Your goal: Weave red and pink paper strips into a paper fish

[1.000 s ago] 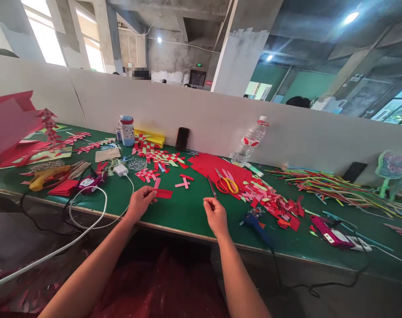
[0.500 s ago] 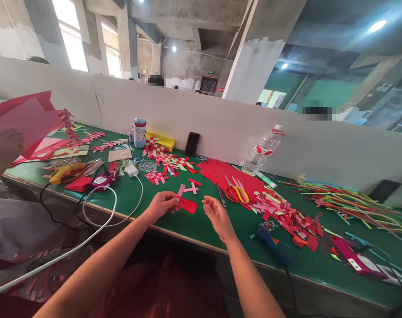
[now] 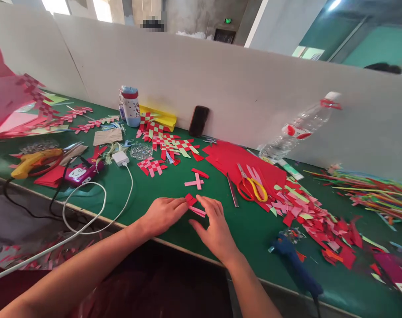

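Small red and pink paper strips [image 3: 197, 212] lie low over the green table in front of me. My left hand [image 3: 164, 215] has its fingers pressed together on their left end. My right hand [image 3: 216, 225] is at their other side, thumb and fingers apart, the fingertips close to or touching the red piece; its grip on them does not show. Just beyond my hands are a pink paper cross [image 3: 195, 182] and a loose red strip [image 3: 200, 172]. Woven red, pink and green paper fish [image 3: 152, 166] lie farther left.
Scissors [image 3: 252, 185] rest on red sheets, beside a heap of scraps [image 3: 315, 216]. A blue glue gun [image 3: 293, 260] is at right, a yellow one [image 3: 38, 161] at left. A white cable [image 3: 85, 233] loops near my left arm. A plastic bottle [image 3: 298, 128] leans against the partition.
My hands have come together over the strips; the red piece, held out in my left hand before, is now lower between both. The view has tilted down. My right fingers have come nearer.
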Tool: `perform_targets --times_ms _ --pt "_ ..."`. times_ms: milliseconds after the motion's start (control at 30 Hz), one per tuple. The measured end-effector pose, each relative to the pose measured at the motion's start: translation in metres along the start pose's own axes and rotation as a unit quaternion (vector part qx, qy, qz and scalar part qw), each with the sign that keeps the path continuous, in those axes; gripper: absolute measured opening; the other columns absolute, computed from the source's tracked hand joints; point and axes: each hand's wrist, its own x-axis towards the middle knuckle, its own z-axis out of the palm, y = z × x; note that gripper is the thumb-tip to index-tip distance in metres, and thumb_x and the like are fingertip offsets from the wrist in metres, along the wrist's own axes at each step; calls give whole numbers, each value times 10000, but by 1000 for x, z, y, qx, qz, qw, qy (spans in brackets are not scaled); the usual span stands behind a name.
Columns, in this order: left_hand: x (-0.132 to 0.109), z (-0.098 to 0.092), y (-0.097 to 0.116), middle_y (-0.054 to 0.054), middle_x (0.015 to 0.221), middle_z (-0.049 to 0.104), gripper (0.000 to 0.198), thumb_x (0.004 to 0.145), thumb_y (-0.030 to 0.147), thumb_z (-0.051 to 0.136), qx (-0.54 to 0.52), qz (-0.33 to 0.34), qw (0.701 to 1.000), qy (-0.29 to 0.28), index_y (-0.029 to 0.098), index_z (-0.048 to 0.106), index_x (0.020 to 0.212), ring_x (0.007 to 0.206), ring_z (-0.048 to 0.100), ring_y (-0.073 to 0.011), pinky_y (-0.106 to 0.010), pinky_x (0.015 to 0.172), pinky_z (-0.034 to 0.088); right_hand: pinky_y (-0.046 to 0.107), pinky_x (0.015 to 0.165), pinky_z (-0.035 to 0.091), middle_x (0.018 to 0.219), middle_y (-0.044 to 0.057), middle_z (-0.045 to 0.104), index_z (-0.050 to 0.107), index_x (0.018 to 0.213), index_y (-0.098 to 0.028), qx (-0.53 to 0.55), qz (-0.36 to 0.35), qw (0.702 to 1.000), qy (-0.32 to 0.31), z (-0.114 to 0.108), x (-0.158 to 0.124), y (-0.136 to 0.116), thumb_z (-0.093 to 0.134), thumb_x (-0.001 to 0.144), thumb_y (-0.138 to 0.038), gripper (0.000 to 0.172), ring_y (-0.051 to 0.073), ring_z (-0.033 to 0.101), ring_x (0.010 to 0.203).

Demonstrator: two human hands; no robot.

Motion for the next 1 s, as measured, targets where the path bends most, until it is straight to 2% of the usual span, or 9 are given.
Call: perform_targets --times_ms 67,133,300,500,700,833,1000 --pt "-1 1 0 -94 1089 721 294 987 259 402 28 28 999 -12 197 690 998 957 703 -224 -311 835 553 447 953 483 1136 67 677 611 1245 -263 -17 -23 1000 -8 5 -1 1 604 913 -221 335 241 567 1091" --pt "0 2 1 -95 1074 722 331 1010 248 356 50 50 997 -21 193 683 1015 943 706 -201 -292 832 556 412 894 484 1003 44 712 677 1126 -262 -33 -38 999 -14 7 -1 1 549 946 -189 233 217 591 992" --pt "0 0 3 -82 1106 720 341 1032 233 333 86 88 991 -43 201 671 1061 1023 682 -201 -352 924 544 368 821 454 927 28 724 710 1035 -246 -68 -56 995 -36 7 0 0 555 943 -161 199 202 578 923" --pt "-14 -10 -2 -54 1220 691 259 1001 206 452 189 103 976 -19 174 658 1155 1234 563 -243 -437 1073 456 346 806 472 875 43 704 707 942 -214 -96 -56 993 -48 7 3 -3 558 945 -161 159 194 570 899" --pt "-24 -18 1 -27 1281 663 346 988 365 522 189 96 975 -59 181 621 1263 1306 498 -241 -472 1208 261 330 814 480 845 38 693 715 929 -201 -94 -37 994 -45 6 7 -7 575 934 -142 152 180 580 893" --pt "-24 -17 1 -4 1341 627 406 978 430 529 189 91 974 -80 165 619 1272 1343 448 -260 -456 1250 116 350 831 490 911 48 695 712 1003 -202 -96 -38 991 -81 1 7 -9 582 928 -145 160 198 582 930" --pt "-27 -13 0 -1 1334 633 431 960 461 554 171 76 979 -80 190 603 1293 1360 431 -247 -467 1255 89 397 869 504 1036 70 683 694 1117 -212 -118 -43 985 -119 -10 -1 -7 571 932 -167 226 234 581 1018"
